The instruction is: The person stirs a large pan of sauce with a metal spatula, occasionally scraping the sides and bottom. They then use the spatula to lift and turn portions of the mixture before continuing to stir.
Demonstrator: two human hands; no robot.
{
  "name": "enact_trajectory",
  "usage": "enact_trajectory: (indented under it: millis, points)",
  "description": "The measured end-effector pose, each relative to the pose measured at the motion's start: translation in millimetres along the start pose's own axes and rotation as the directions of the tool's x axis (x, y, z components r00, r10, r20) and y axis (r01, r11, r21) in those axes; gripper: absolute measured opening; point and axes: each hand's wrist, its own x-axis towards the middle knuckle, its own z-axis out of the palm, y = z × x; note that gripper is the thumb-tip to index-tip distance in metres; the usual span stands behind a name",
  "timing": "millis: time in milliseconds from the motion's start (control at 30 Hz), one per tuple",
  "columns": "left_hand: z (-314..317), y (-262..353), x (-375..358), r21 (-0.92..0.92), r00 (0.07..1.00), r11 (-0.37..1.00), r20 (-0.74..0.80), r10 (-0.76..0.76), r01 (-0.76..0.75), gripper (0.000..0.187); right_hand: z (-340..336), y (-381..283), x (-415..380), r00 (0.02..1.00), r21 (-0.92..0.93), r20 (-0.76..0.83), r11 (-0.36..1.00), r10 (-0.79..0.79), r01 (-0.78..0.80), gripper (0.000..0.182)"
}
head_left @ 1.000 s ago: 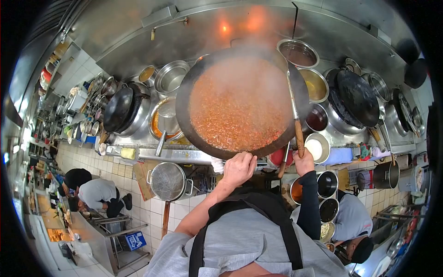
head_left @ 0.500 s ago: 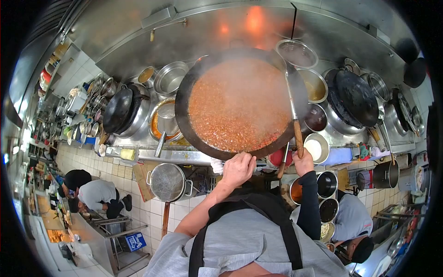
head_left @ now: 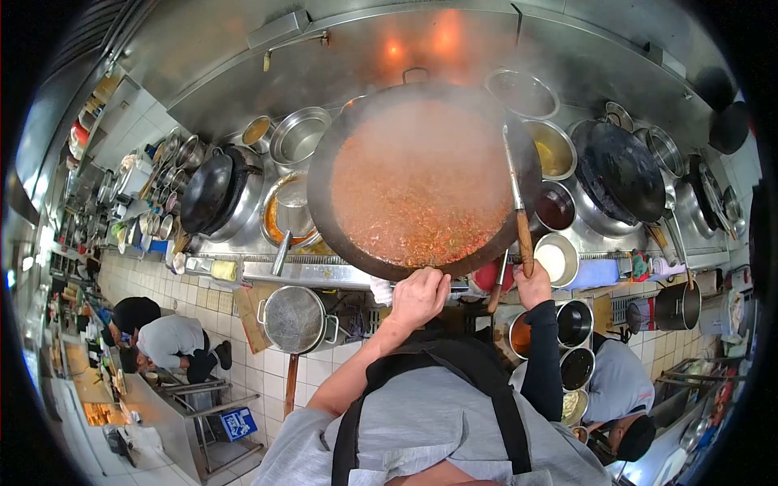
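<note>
A big black wok (head_left: 320, 206) holds a bubbling reddish-brown sauce with small bits (head_left: 421, 211), and steam blurs its far part. My left hand (head_left: 419, 296) is closed at the wok's near edge, where its fingers cover what they grip. To the right, my right hand (head_left: 532, 285) is wrapped round the wooden handle of a long-handled cooking tool (head_left: 523, 231). Its metal shaft runs up along the wok's right side, and steam hides its head. Another wooden-handled tool (head_left: 498, 287) hangs just left of that hand.
Left of the wok, a ladle (head_left: 293, 220) rests over a pot of orange oil. A round strainer (head_left: 293, 320) lies across a pot below. Black woks (head_left: 624, 170) and sauce pots (head_left: 554, 204) stand to the right. Co-workers bend at lower left (head_left: 170, 340) and lower right (head_left: 620, 381).
The steam has shifted and spread, now veiling the tool's head and the upper right rim. The wok's far loop handle has come into sight. Both hands stay in place.
</note>
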Motion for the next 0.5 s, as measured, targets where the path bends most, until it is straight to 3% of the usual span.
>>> enact_trajectory:
  millis: [500]
  points:
    - [0,-1,0,-0.025,1.0,1.0,-0.006,0.008,-0.008,0.025,1,4,1,1.0,-0.022,-0.01,1.0,0.007,-0.007,0.014]
